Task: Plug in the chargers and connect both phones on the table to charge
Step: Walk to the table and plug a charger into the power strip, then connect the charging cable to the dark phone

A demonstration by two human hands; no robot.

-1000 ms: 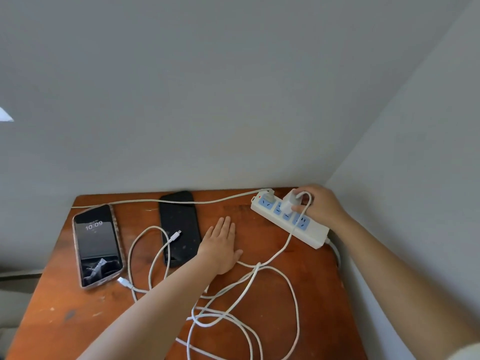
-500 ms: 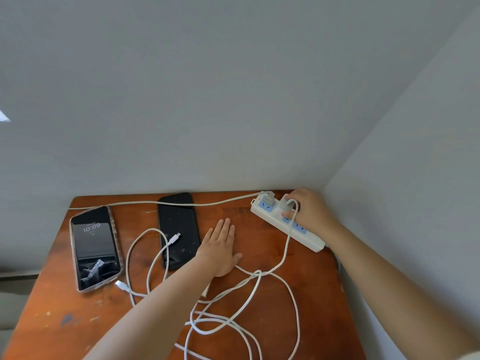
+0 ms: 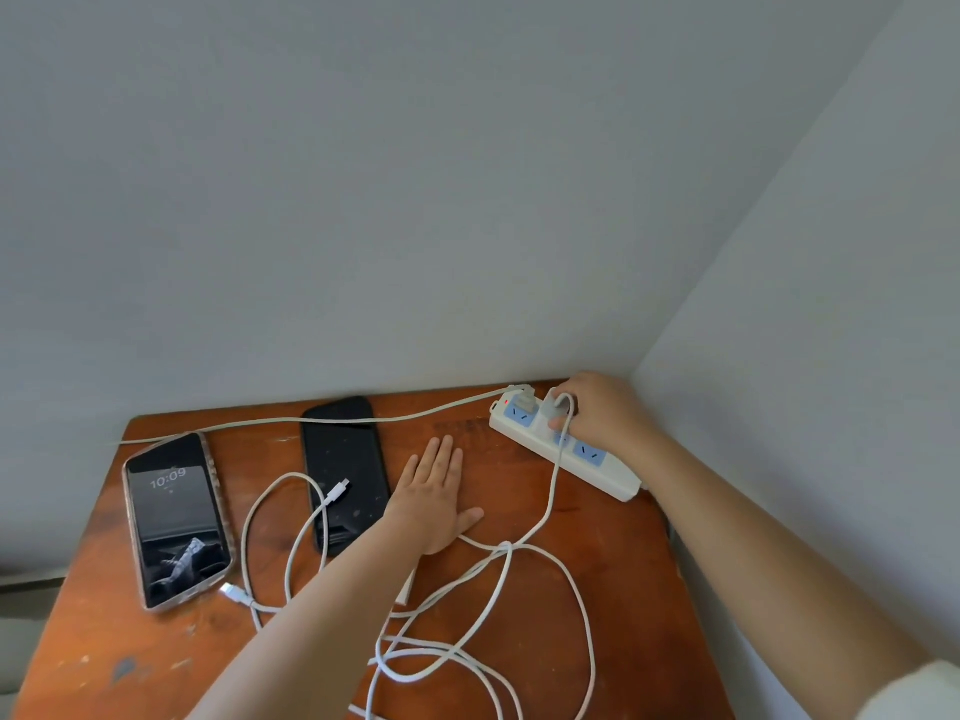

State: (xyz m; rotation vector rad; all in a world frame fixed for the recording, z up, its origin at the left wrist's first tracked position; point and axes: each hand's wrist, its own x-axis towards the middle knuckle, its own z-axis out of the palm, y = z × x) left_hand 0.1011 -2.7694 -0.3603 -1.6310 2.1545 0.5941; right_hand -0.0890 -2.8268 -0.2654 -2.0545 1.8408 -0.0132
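A white power strip (image 3: 613,472) with blue sockets lies at the table's back right. My right hand (image 3: 602,413) grips a white charger (image 3: 550,410) seated on the strip's second socket. Another plug (image 3: 524,398) sits in the first socket. My left hand (image 3: 436,498) rests flat on the wooden table (image 3: 597,589), fingers together, holding nothing. A phone with a lit screen (image 3: 174,517) lies at the left, a dark phone (image 3: 345,472) beside it. A loose white cable end (image 3: 340,488) lies on the dark phone; another connector (image 3: 235,595) lies by the lit phone's bottom.
White cables (image 3: 493,615) loop in a tangle across the table's front middle. A greyish cord (image 3: 311,421) runs along the back edge to the left. Grey walls meet in a corner right behind the strip. A small white block (image 3: 406,589) peeks out under my left forearm.
My right hand has pushed the white charger down toward the strip's socket and shifted slightly. My left hand stays flat on the table.
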